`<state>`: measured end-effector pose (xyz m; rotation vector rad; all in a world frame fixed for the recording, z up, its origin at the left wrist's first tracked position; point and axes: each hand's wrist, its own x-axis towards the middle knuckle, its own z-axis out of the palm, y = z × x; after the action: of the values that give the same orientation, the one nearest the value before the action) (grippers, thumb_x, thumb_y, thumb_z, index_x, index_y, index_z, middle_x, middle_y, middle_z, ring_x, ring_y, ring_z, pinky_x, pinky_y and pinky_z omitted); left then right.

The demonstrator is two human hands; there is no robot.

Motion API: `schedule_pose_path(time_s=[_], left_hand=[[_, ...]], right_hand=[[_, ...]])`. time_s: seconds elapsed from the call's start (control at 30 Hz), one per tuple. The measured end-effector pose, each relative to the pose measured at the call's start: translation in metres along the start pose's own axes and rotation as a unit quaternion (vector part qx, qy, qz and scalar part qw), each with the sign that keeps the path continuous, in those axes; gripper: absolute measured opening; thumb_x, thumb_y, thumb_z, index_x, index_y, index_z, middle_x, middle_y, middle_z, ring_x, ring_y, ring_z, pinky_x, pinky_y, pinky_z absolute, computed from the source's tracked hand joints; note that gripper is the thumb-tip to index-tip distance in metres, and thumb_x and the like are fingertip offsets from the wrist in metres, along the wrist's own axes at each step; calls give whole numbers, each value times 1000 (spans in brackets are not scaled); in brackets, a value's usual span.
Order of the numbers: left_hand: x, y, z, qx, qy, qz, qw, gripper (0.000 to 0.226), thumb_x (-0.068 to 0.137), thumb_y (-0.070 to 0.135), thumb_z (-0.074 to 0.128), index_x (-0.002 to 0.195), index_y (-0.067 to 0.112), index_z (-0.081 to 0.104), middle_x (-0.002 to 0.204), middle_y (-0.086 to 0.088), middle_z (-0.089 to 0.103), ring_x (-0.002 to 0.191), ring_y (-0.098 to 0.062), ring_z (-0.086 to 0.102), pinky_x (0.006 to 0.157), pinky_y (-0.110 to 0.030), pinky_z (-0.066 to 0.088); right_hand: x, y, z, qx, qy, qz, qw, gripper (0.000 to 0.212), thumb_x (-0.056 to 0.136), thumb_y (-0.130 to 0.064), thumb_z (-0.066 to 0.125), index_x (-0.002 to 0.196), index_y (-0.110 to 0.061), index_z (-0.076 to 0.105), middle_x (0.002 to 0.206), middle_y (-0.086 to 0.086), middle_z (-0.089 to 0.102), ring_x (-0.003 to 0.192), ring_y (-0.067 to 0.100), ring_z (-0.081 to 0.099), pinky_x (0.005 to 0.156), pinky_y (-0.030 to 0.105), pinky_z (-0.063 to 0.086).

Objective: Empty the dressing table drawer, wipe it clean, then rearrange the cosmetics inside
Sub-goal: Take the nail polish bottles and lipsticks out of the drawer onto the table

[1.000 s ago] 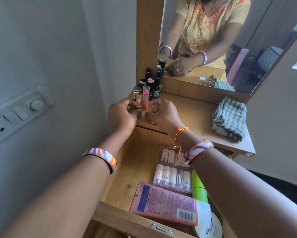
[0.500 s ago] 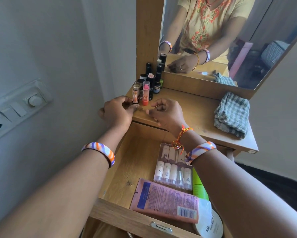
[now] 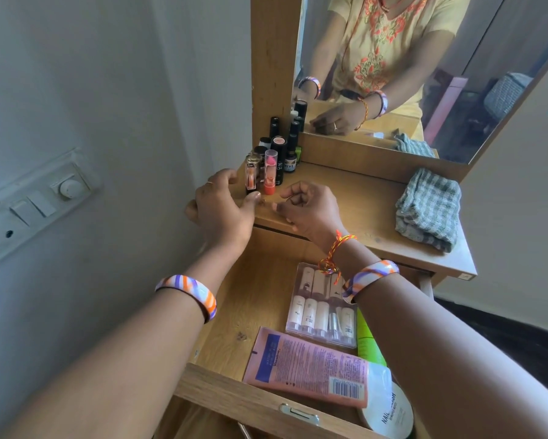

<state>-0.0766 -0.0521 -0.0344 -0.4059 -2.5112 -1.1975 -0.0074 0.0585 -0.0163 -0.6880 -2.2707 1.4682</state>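
- Currently, the drawer (image 3: 222,315) is standing open, holding four items: one pink tube (image 3: 310,365), one clear vial pack (image 3: 323,308), one green tube (image 3: 366,340), one round tub (image 3: 393,413).
- Both hands are withdrawing from the lipsticks (image 3: 261,172); none seems lifted, so restocking is continuing.
- Left hand (image 3: 222,204) is loosely spread, empty; right hand (image 3: 307,207) is curling, contents indiscernible.

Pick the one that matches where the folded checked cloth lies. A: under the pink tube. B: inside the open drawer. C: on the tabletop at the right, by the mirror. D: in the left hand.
C: the checked cloth lies folded on the tabletop at the right, below the mirror, outside the drawer and touched by neither hand.
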Motion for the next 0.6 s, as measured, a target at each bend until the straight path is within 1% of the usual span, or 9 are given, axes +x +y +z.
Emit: schedule_pose_path(time_s=[0.07, 0.13, 0.17, 0.23, 0.3, 0.37, 0.5, 0.57, 0.6], left_hand=[[-12, 7, -2, -38, 32, 84, 995, 28, 79, 21, 70, 105, 13, 62, 105, -4, 66, 99, -24, 60, 88, -38, 37], [-24, 14, -3, -100, 17, 172, 980, 17, 79, 12, 66, 95, 7, 62, 92, -8, 66, 82, -21, 61, 79, -40, 49], [-29, 18, -4, -122, -5, 203, 971, 13, 79, 8, 65, 91, 6, 62, 88, -8, 65, 77, -17, 59, 72, -37, 53], [-39, 26, -6, -140, -53, 230, 962, 8, 81, 3, 63, 89, 5, 62, 86, -6, 63, 76, -11, 55, 65, -20, 51], [-48, 34, -8, -150, -87, 235, 956, 7, 82, 1, 62, 87, 5, 62, 84, -4, 61, 76, -10, 54, 63, -9, 42], [-57, 43, -9, -166, -127, 227, 951, 6, 82, 3, 62, 85, 7, 62, 82, -1, 59, 74, -11, 54, 61, -10, 40], [-75, 63, -6, -178, -291, 145, 929, 5, 85, 6, 61, 88, 10, 64, 81, 1, 59, 71, -10, 53, 65, -20, 47], [-81, 70, -2, -168, -408, 99, 892, 11, 86, 6, 60, 95, 4, 66, 85, -3, 60, 76, -13, 54, 71, -26, 48], [-84, 72, 0, -136, -463, 104, 870, 13, 86, 6, 60, 97, 2, 66, 86, -5, 61, 76, -14, 54, 70, -26, 47]], right_hand=[[0, 1, 0, 0, 2, 1, 1000, 22, 78, -12, 72, 74, -26, 56, 69, -3, 60, 51, 6, 52, 40, 11, 43], [-1, 2, -1, 5, 2, 2, 1000, 20, 79, -8, 70, 75, -24, 58, 68, -1, 61, 51, 8, 54, 40, 13, 45], [-2, 2, -3, 15, -2, 4, 1000, 21, 79, -5, 68, 74, -22, 59, 67, -1, 61, 51, 7, 56, 40, 13, 45], [-7, 1, -10, 56, -27, 17, 998, 23, 80, 4, 63, 72, -18, 59, 64, 0, 59, 44, 0, 56, 39, 12, 45], [-17, 4, -23, 80, -59, 25, 995, 24, 81, 8, 59, 70, -13, 58, 60, 1, 57, 37, -3, 52, 38, 11, 43], [-30, 8, -41, 51, -86, 17, 995, 25, 81, 6, 60, 68, -15, 59, 54, -5, 58, 39, -2, 51, 40, 13, 43], [-50, 23, -73, -131, -92, 2, 987, 24, 74, 4, 61, 63, -17, 56, 51, -7, 49, 50, 4, 41, 45, 20, 34], [-58, 26, -86, -245, -122, -5, 962, 28, 74, -4, 65, 56, -21, 52, 46, -9, 50, 46, 3, 43, 46, 18, 36], [-67, 26, -91, -305, -150, 12, 940, 26, 74, -9, 66, 56, -21, 53, 50, -5, 55, 49, 8, 50, 49, 21, 41]])
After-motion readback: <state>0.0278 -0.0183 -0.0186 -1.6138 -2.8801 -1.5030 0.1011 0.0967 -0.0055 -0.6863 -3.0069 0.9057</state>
